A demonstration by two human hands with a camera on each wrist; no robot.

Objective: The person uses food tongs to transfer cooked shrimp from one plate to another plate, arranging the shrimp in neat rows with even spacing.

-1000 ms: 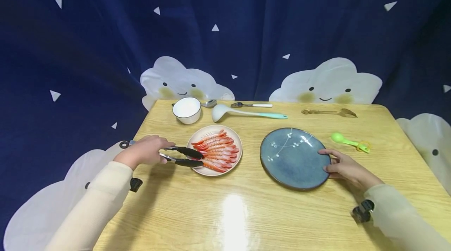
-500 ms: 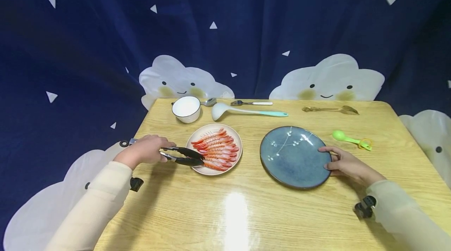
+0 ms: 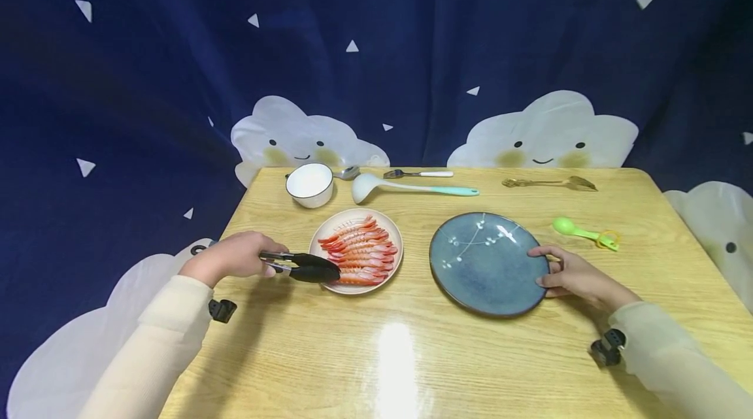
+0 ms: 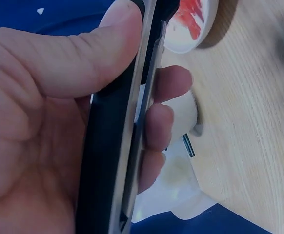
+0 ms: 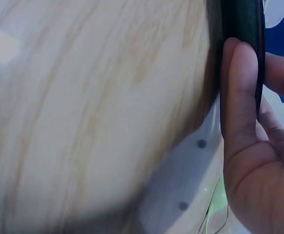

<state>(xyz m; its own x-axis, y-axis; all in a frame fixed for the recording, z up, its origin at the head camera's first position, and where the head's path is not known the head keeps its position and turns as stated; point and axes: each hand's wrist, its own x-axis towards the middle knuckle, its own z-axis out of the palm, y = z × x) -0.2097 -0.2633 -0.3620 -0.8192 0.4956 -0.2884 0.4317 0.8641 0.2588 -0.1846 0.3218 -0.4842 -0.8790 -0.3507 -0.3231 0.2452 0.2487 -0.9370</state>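
My left hand (image 3: 238,255) grips a pair of metal tongs with black tips (image 3: 314,268) on the left. In the left wrist view the thumb and fingers squeeze both arms of the tongs (image 4: 132,107) close together. The black tips meet over the near left side of a pale round plate (image 3: 322,234), at the end of the nearest of several red-and-white shrimp (image 3: 361,252) laid in a fan. My right hand (image 3: 579,282) pinches the right rim of a larger blue plate (image 3: 488,275) with white blossom branches. In the right wrist view, thumb and fingers lie on opposite faces of the rim (image 5: 244,24).
Along the back are a white bowl (image 3: 310,185), a metal spoon (image 3: 348,172) partly behind it, a fork (image 3: 418,174), a ladle (image 3: 412,188) with a turquoise handle end and a gold spoon (image 3: 550,183). A green spoon (image 3: 579,231) lies right of the blue plate.
The tongs' tips stood apart over the shrimp earlier and have come together at the nearest one. My right hand has kept its hold on the blue plate.
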